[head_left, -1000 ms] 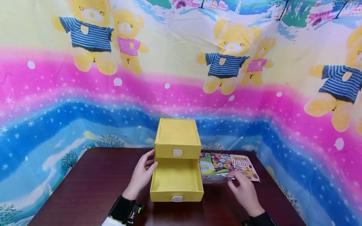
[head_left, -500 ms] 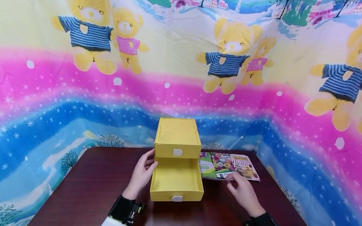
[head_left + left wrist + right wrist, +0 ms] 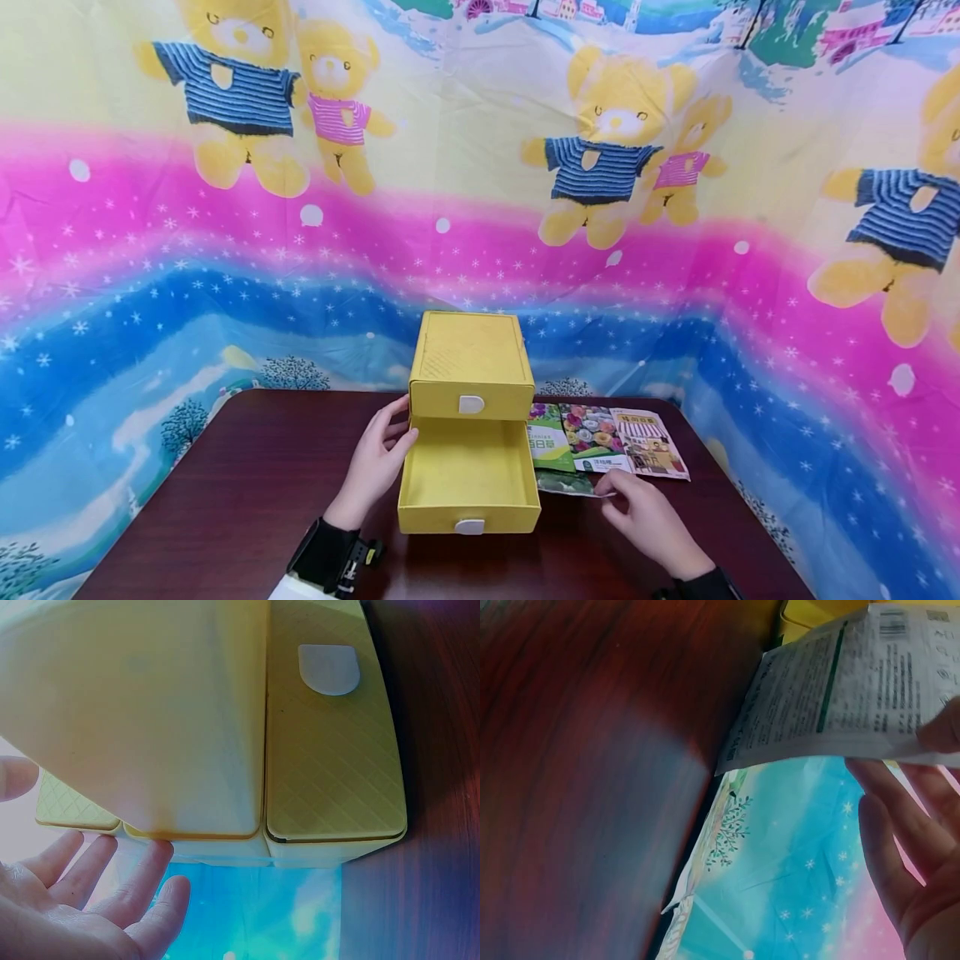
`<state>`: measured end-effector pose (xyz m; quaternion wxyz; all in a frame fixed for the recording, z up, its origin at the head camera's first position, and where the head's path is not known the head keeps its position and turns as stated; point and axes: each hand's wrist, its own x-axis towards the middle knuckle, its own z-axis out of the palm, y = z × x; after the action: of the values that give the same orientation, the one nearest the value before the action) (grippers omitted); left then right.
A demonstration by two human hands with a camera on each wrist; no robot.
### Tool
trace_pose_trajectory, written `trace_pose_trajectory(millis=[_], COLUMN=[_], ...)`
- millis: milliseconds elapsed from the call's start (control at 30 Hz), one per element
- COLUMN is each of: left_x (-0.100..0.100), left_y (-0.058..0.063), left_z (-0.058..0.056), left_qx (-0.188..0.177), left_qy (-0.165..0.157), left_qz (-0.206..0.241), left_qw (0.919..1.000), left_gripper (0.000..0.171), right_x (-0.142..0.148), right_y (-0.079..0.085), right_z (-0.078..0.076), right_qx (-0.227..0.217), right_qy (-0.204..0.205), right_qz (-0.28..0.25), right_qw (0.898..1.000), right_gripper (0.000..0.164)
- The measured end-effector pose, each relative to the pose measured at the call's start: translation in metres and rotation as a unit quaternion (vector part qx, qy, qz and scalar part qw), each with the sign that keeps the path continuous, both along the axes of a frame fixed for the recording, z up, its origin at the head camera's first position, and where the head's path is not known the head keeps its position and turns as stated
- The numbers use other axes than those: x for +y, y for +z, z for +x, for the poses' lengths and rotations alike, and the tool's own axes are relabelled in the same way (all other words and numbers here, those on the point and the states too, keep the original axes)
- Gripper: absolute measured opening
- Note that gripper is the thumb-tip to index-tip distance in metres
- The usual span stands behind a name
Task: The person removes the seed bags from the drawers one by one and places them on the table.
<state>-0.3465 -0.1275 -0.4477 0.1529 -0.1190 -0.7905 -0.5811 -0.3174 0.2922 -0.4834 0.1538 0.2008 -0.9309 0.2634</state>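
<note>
A yellow drawer cabinet (image 3: pixel 472 354) stands mid-table, with its middle drawer (image 3: pixel 468 475) pulled out and the top one closed. My left hand (image 3: pixel 377 458) touches the cabinet's left side with extended fingertips, the thumb beside the pulled-out drawer. In the left wrist view, those fingers (image 3: pixel 142 881) lie along the side, and the bottom drawer (image 3: pixel 337 750) is closed. My right hand (image 3: pixel 645 512) pinches the edge of a seed packet (image 3: pixel 564 482), tilted up right of the drawer. Its printed back with a barcode (image 3: pixel 832 690) faces the right wrist camera.
Behind the held packet lie a green packet (image 3: pixel 550 442), a packet with colourful flowers (image 3: pixel 592 433) and a packet with a shop-stall picture (image 3: pixel 652 446). They rest on the dark wooden table (image 3: pixel 285 467). A patterned cloth (image 3: pixel 450 150) hangs behind the table.
The held packet went down against the other packets, then came back towards me, now showing in front of them. My right hand moved slightly with it. My left hand and the drawers stayed still.
</note>
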Motion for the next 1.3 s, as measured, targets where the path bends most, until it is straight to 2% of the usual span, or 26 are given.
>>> trace_pose_trajectory(millis=[267, 533, 767, 1300], left_x=[0.000, 0.000, 0.000, -0.001], left_y=[-0.001, -0.001, -0.004, -0.004], left_z=[0.000, -0.001, -0.004, -0.003], left_qx=[0.002, 0.005, 0.001, -0.008], left_qy=[-0.001, -0.002, 0.007, 0.009], left_qz=[-0.001, -0.001, -0.004, -0.006], left_qw=[1.0000, 1.0000, 1.0000, 0.9999], left_gripper=[0.053, 0.054, 0.054, 0.055], right_x=[0.006, 0.009, 0.009, 0.009], right_y=[-0.003, -0.005, -0.006, -0.017], right_z=[0.003, 0.003, 0.001, 0.000], right_qx=[-0.045, -0.121, -0.177, -0.215], right_qy=[0.070, 0.123, 0.145, 0.158], right_qz=[0.029, 0.041, 0.045, 0.065], right_qw=[0.996, 0.984, 0.972, 0.962], right_gripper=[0.033, 0.032, 0.026, 0.025])
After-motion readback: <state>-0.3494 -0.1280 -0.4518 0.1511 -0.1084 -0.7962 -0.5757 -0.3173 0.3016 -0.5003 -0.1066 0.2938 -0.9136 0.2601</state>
